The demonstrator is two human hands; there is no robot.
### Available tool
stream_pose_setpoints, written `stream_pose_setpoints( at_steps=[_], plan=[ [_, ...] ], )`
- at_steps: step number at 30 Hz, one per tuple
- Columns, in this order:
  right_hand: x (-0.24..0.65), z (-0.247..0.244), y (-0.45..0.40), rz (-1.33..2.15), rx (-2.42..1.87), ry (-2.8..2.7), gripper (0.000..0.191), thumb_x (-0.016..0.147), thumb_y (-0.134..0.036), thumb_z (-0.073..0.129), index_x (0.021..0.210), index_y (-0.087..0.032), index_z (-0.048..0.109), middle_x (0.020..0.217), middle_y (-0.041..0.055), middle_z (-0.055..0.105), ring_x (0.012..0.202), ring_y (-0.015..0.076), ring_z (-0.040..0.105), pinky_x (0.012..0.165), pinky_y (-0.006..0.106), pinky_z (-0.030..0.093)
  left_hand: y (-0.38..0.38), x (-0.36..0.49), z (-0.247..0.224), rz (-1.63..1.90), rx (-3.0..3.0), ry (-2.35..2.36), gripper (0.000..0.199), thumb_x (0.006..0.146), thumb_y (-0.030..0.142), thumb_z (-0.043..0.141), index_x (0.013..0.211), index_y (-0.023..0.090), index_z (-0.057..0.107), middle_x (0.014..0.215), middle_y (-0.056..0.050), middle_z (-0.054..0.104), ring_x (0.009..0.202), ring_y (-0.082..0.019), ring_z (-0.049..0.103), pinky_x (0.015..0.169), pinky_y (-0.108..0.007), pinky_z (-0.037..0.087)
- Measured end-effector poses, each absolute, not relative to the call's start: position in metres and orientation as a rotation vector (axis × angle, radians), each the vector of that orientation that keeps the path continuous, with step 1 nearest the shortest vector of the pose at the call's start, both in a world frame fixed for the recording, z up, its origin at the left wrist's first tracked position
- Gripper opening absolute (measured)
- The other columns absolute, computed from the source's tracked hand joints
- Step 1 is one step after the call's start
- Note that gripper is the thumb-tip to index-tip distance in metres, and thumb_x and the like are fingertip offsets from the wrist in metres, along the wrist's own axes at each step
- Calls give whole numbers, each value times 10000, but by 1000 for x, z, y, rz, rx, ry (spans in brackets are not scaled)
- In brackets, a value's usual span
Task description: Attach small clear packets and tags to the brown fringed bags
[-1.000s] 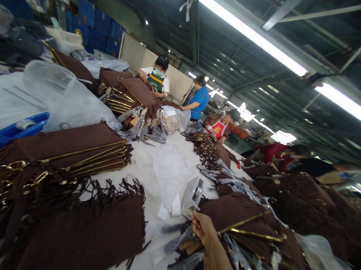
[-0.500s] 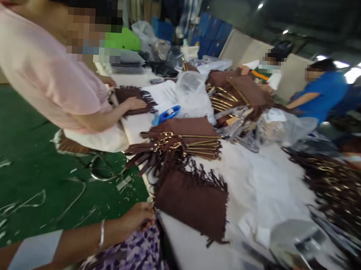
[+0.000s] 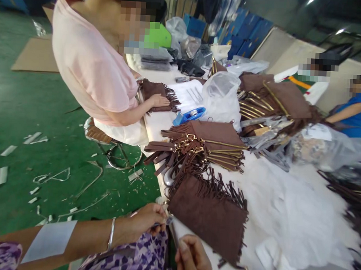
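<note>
A brown fringed pouch (image 3: 209,217) lies flat at the near edge of the white table, its fringe pointing away. My left hand (image 3: 150,220), with a bangle at the wrist, is closed at the pouch's near left corner; what its fingers pinch there is too small to name. Just right of it and lower, my right hand (image 3: 192,258) has its fingers pressed together beside the table edge, and whatever it holds is hidden. Beyond the pouch sits a stack of brown pouches (image 3: 219,133) with gold zippers, clasps and wrist straps.
A person in a pink shirt (image 3: 93,66) sits at the left, hands on another fringed pouch (image 3: 157,93). A blue tape dispenser (image 3: 189,116), plastic bags (image 3: 222,93) and more pouches (image 3: 288,98) cover the table (image 3: 268,188). Scraps lie on the green floor (image 3: 61,145).
My right hand has come in from the lower right to beside my left hand. The view has swung right-to-left, so the scene sits further right. My left hand stays at the pouch's corner.
</note>
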State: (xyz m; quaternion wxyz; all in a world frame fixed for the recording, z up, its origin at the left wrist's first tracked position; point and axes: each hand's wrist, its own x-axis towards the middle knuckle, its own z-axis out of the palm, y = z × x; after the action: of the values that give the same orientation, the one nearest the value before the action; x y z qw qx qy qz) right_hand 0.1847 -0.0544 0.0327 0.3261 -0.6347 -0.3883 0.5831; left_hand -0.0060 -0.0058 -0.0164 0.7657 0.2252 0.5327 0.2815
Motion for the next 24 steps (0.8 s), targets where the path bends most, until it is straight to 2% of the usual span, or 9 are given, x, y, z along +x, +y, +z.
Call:
stream_pose_setpoints(
  at_steps=[4, 7, 13, 17, 24],
  plan=[
    [139, 27, -33, 1512, -1542, -1266, 345, 891, -517, 546, 763, -200, 592, 581, -48, 510, 462, 90, 426, 465, 194, 318, -6, -6, -4, 633, 505, 1226, 195, 595, 245, 558, 765, 157, 592, 576, -16, 609, 468, -115, 495, 427, -184, 318],
    [135, 20, -26, 1419, -1542, -1406, 320, 925, -478, 499, 784, -208, 597, 568, -52, 491, 477, 102, 414, 488, 205, 313, -5, -7, -2, 655, 491, 1267, 213, 562, 227, 534, 751, 151, 596, 540, -7, 586, 461, -116, 491, 427, -184, 293],
    [135, 5, -34, 1401, -1622, -1411, 278, 927, -447, 486, 840, -219, 619, 612, -45, 525, 503, 114, 436, 498, 211, 322, -9, -8, -7, 673, 421, 1257, 226, 553, 239, 553, 753, 150, 610, 502, 13, 549, 440, -114, 459, 445, -201, 306],
    [132, 2, -36, 1396, -1642, -1405, 255, 929, -422, 475, 869, -223, 622, 618, -44, 556, 496, 116, 446, 501, 208, 337, -12, -8, -3, 712, 316, 1202, 248, 516, 238, 571, 743, 143, 603, 555, 8, 560, 453, -103, 445, 462, -211, 315],
    [132, 0, -34, 1449, -1662, -1378, 267, 921, -438, 470, 904, -223, 627, 597, -35, 603, 465, 125, 464, 467, 208, 334, -13, -8, 13, 706, 374, 1246, 195, 563, 246, 604, 733, 156, 571, 537, 15, 548, 491, -119, 472, 491, -222, 336]
  ],
)
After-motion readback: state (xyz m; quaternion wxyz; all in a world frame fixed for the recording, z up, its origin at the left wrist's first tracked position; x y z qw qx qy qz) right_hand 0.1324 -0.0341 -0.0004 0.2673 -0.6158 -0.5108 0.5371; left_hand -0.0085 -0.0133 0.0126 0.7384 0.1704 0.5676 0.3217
